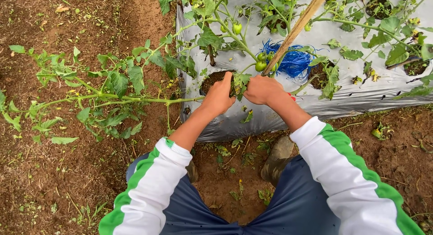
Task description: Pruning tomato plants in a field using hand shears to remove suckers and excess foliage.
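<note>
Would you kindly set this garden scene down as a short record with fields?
Setting: bare brown soil beside a bed under grey plastic mulch
Left hand: closed around a leafy tomato stem
Right hand: closed on the same stem, at the foot of a slanting wooden stake
Fruit: small green tomatoes just above the hands
Twine: a bundle of blue string on the mulch behind the stake
Fallen branch: a long tomato branch lying left across the soil
Clothing: white sleeves with green stripes, dark trousers, muddy boot
</note>
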